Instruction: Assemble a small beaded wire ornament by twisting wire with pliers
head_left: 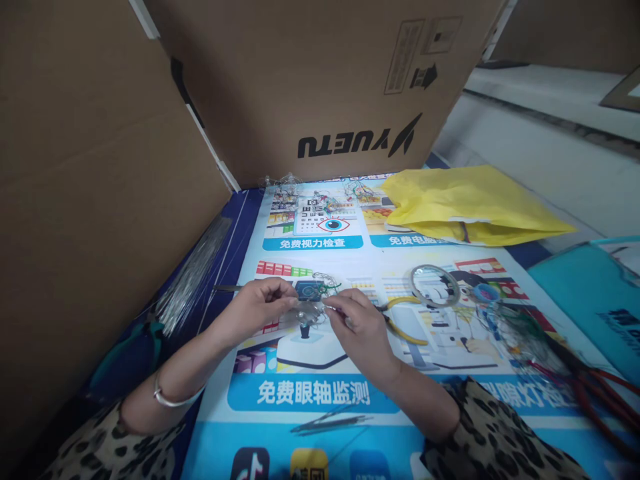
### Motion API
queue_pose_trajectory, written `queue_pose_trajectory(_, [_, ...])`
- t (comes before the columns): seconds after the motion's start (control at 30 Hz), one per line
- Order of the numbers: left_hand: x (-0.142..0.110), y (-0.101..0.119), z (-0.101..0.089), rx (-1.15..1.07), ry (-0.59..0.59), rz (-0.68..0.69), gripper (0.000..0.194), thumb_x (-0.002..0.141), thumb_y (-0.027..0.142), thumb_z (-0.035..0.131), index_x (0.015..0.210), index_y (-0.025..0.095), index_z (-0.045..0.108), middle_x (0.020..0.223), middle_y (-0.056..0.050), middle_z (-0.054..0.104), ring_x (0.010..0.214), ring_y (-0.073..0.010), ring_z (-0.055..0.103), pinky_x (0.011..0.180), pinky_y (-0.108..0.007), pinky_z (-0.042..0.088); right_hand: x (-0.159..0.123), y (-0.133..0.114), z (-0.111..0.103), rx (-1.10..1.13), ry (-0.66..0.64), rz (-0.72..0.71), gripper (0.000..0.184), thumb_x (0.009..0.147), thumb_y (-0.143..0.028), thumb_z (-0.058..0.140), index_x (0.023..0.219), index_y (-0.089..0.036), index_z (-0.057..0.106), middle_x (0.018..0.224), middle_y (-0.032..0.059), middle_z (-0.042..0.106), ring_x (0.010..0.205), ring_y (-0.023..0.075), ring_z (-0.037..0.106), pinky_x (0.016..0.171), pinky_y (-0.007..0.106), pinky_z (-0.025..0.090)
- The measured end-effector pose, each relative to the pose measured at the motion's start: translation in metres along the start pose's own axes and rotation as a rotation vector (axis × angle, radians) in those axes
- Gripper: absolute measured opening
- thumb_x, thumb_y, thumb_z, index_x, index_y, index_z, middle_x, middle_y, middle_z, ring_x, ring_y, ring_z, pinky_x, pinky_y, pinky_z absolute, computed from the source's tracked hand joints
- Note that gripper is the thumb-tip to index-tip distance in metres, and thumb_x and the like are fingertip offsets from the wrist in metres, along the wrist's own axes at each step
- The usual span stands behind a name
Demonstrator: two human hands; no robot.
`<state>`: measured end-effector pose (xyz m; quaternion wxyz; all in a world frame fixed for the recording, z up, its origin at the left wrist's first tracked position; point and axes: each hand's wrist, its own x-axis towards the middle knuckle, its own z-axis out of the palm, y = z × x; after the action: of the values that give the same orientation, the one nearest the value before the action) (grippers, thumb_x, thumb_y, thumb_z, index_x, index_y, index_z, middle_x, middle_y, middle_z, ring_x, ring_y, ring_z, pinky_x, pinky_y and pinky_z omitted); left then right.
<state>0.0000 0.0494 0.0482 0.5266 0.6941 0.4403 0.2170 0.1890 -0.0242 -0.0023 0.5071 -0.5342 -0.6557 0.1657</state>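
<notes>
My left hand (260, 301) and my right hand (357, 327) meet over the printed blue poster (320, 393) on the table. Both pinch a small clear beaded piece (310, 309) with thin wire and a bit of green thread between the fingertips. My left wrist wears a silver bangle (167, 397). Yellow-handled pliers (400, 317) lie just right of my right hand, partly hidden by it.
Large cardboard boxes (320, 87) wall off the back and left. A bundle of thin wires (193, 277) lies at left, a yellow plastic bag (470, 203) at back right, a tape roll (435, 285), red-handled tools (600, 393), a teal box (595, 300), and dark wire pieces (333, 421) near me.
</notes>
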Motion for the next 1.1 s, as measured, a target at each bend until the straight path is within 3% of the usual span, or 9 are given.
queue_pose_trajectory(0.33, [0.0026,0.0001,-0.0005,0.031,0.050,0.018,0.020,0.077,0.032,0.058,0.069,0.014,0.054,0.060,0.003,0.047,0.053,-0.0070,0.041,0.050,-0.017,0.034,-0.0002,-0.0024,-0.0008,0.021,0.008,-0.005,0.018,0.084,-0.014,0.050,0.094,-0.020,0.063,0.086,0.0048,0.057,0.079,0.0147,0.058,0.070,0.028,0.050])
queue_pose_trajectory(0.6, [0.0014,0.0030,0.0010,-0.094,0.039,-0.104,0.022,0.078,0.035,0.057,0.072,0.016,0.048,0.047,0.009,0.044,0.034,-0.0034,0.039,0.038,-0.015,0.028,0.0005,-0.0049,-0.0038,0.019,0.008,-0.015,0.019,0.084,-0.014,0.048,0.094,-0.022,0.063,0.085,0.0036,0.057,0.078,0.0138,0.057,0.069,0.027,0.050])
queue_pose_trajectory(0.9, [0.0033,0.0044,0.0010,-0.172,0.048,-0.125,0.022,0.075,0.033,0.059,0.070,0.016,0.046,0.052,0.004,0.057,0.040,-0.0064,0.052,0.041,-0.015,0.038,0.0002,-0.0059,-0.0046,-0.002,0.018,-0.065,0.021,0.084,-0.013,0.048,0.094,-0.022,0.063,0.085,0.0046,0.057,0.079,0.0149,0.057,0.070,0.028,0.050])
queue_pose_trajectory(1.1, [0.0040,0.0050,0.0013,-0.177,0.087,-0.149,0.023,0.074,0.033,0.060,0.070,0.016,0.044,0.050,0.005,0.056,0.042,-0.0074,0.054,0.043,-0.016,0.042,-0.0026,-0.0060,-0.0034,-0.013,0.006,-0.122,0.023,0.084,-0.012,0.048,0.100,-0.021,0.062,0.086,0.0061,0.056,0.078,0.0156,0.058,0.068,0.028,0.050])
